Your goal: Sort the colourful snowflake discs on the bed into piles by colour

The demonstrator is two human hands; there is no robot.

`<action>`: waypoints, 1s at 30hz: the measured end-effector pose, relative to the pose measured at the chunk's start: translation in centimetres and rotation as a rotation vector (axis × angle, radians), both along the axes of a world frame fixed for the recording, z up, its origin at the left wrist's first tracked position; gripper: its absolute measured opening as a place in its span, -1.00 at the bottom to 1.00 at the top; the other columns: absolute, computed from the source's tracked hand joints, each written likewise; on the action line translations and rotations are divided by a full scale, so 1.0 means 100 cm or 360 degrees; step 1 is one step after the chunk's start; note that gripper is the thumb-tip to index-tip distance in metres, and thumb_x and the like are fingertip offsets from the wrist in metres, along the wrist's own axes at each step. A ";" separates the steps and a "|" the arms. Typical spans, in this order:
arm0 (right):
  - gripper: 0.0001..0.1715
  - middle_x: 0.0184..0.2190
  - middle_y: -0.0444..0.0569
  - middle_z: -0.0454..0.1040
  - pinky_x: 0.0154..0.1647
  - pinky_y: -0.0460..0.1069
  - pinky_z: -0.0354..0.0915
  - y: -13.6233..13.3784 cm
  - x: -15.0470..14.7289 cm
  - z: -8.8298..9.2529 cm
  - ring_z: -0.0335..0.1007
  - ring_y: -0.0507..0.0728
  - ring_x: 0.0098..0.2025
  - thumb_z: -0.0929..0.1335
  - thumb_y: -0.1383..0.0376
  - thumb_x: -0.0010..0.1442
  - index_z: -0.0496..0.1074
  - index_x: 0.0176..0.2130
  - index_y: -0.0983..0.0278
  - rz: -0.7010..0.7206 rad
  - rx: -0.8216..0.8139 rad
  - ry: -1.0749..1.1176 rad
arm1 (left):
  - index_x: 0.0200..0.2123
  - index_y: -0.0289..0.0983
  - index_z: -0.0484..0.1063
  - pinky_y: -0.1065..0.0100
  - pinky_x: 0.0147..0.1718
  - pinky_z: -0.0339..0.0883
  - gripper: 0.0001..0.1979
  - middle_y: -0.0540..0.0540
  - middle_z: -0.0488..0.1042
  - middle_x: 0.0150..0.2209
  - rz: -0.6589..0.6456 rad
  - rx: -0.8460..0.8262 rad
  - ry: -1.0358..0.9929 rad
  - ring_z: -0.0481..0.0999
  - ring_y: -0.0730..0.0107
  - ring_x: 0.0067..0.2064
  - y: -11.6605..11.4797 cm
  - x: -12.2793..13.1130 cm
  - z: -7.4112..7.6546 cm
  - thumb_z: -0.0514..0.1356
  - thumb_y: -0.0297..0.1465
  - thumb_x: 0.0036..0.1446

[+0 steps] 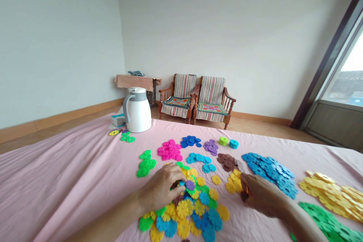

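My left hand (161,189) rests on a mixed pile of plastic snowflake discs (193,208), yellow, blue, green and purple. Its fingers are curled and pinched on a disc at the pile's top. My right hand (261,194) lies to the right of the pile, beside a small heap of yellow discs (234,182). Its fingers are curled on a yellow disc. Around them the discs lie sorted by colour: green (145,163), pink (170,150), dark blue (190,141), purple (210,146), light blue (200,159), brown (227,162).
A pink cloth (70,174) covers the table. A white jug (137,110) stands at the back left beside a tissue box (117,120). Large heaps of blue (269,170), yellow (331,194) and green discs (329,221) lie right. Two wooden chairs (195,100) stand by the wall.
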State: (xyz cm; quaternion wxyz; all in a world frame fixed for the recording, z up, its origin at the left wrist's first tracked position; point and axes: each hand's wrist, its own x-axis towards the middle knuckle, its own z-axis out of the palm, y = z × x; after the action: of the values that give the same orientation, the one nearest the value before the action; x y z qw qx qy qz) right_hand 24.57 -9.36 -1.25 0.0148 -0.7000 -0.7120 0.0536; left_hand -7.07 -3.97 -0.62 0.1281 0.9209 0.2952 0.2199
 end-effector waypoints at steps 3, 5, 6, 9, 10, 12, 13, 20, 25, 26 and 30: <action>-0.83 -0.35 0.01 0.45 -0.41 -0.04 -0.03 -0.002 -0.003 0.003 0.32 0.17 -0.32 0.27 0.41 -0.11 0.34 -0.39 0.27 0.0006 -0.0006 -0.0014 | -0.26 -0.22 0.48 0.22 -0.04 0.16 -0.89 -0.05 0.47 -0.33 -0.0001 0.0000 -0.0020 0.38 0.31 -0.21 0.000 0.000 0.000 0.19 -0.40 0.11; -0.83 -0.35 0.01 0.44 -0.40 -0.04 -0.01 -0.004 -0.005 0.007 0.31 0.17 -0.31 0.28 0.42 -0.13 0.33 -0.41 0.27 -0.0007 0.0005 -0.0005 | -0.26 -0.22 0.48 0.23 -0.06 0.18 -0.89 -0.05 0.47 -0.32 -0.0004 -0.0002 -0.0023 0.38 0.31 -0.20 0.000 0.000 -0.001 0.19 -0.40 0.11; -0.85 -0.36 0.00 0.44 -0.40 -0.04 0.00 -0.005 -0.006 0.010 0.31 0.16 -0.32 0.27 0.43 -0.15 0.31 -0.44 0.27 -0.0004 0.0011 0.0017 | -0.26 -0.22 0.48 0.23 -0.06 0.18 -0.88 -0.05 0.47 -0.32 -0.0005 -0.0001 -0.0022 0.38 0.31 -0.20 0.000 0.000 0.000 0.19 -0.40 0.11; -0.89 -0.49 -0.09 0.41 -0.46 -0.08 0.04 -0.005 -0.006 0.017 0.29 0.08 -0.41 0.26 0.44 -0.16 0.22 -0.54 0.25 0.0040 0.0007 0.0232 | -0.25 -0.22 0.48 0.23 -0.05 0.17 -0.88 -0.04 0.47 -0.33 -0.0011 0.0012 -0.0020 0.38 0.31 -0.20 0.000 0.000 0.000 0.18 -0.40 0.12; -0.89 -0.54 -0.12 0.40 -0.49 -0.09 0.05 -0.003 -0.006 0.018 0.29 0.05 -0.45 0.25 0.44 -0.14 0.20 -0.55 0.24 0.0037 0.0015 0.0343 | -0.25 -0.22 0.48 0.23 -0.06 0.18 -0.87 -0.05 0.47 -0.33 -0.0013 0.0016 -0.0022 0.38 0.31 -0.20 0.000 0.000 0.000 0.18 -0.39 0.12; -0.91 -0.59 -0.16 0.39 -0.55 -0.12 0.07 0.003 -0.002 0.017 0.29 0.02 -0.53 0.24 0.41 -0.08 0.19 -0.54 0.23 -0.0040 0.0100 0.0552 | -0.25 -0.22 0.48 0.25 -0.10 0.19 -0.88 -0.05 0.46 -0.33 -0.0015 0.0017 -0.0023 0.37 0.30 -0.21 0.000 0.000 0.001 0.17 -0.39 0.12; -0.93 -0.60 -0.16 0.40 -0.57 -0.12 0.09 0.008 0.000 0.014 0.31 0.02 -0.55 0.23 0.39 -0.05 0.21 -0.52 0.23 -0.0111 0.0183 0.0626 | -0.26 -0.22 0.48 0.26 -0.12 0.20 -0.88 -0.05 0.46 -0.33 -0.0011 0.0016 -0.0025 0.37 0.30 -0.20 0.000 0.000 0.001 0.17 -0.40 0.12; -0.77 -0.40 -0.01 0.55 -0.46 -0.09 0.28 0.037 0.021 -0.012 0.49 0.10 -0.39 0.17 0.32 0.11 0.36 -0.27 0.27 -0.0478 0.0675 0.0727 | -0.26 -0.22 0.48 0.25 -0.12 0.19 -0.89 -0.05 0.46 -0.32 -0.0022 0.0021 -0.0026 0.36 0.30 -0.20 -0.001 0.000 0.001 0.18 -0.43 0.11; -0.72 -0.35 -0.01 0.55 -0.31 -0.05 0.30 0.035 0.026 -0.011 0.49 0.13 -0.29 0.16 0.36 0.09 0.42 -0.33 0.25 -0.0477 0.0650 0.0604 | -0.26 -0.22 0.48 0.24 -0.09 0.18 -0.88 -0.04 0.46 -0.32 -0.0017 0.0006 -0.0018 0.37 0.30 -0.20 -0.001 0.000 0.002 0.19 -0.43 0.10; -0.71 -0.34 -0.01 0.55 -0.28 -0.03 0.28 0.034 0.026 -0.011 0.48 0.15 -0.27 0.16 0.38 0.07 0.43 -0.35 0.24 -0.0466 0.0636 0.0563 | -0.26 -0.22 0.48 0.24 -0.09 0.18 -0.88 -0.04 0.46 -0.32 -0.0014 0.0002 -0.0017 0.37 0.30 -0.20 -0.001 0.000 0.002 0.19 -0.43 0.10; -0.64 -0.36 -0.04 0.54 -0.24 -0.04 0.24 0.032 0.022 -0.016 0.45 0.15 -0.24 0.16 0.44 0.02 0.49 -0.40 0.21 -0.0412 0.0557 0.0425 | -0.25 -0.22 0.47 0.24 -0.07 0.17 -0.88 -0.05 0.46 -0.31 -0.0020 0.0003 -0.0032 0.37 0.30 -0.18 -0.001 0.000 0.003 0.19 -0.44 0.10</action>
State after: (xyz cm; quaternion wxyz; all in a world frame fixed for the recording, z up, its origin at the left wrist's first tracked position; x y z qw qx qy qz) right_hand 26.81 -6.14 -2.82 0.2362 -0.7588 -0.6067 0.0192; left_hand -7.07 -4.11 -0.28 0.1316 0.9206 0.2879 0.2286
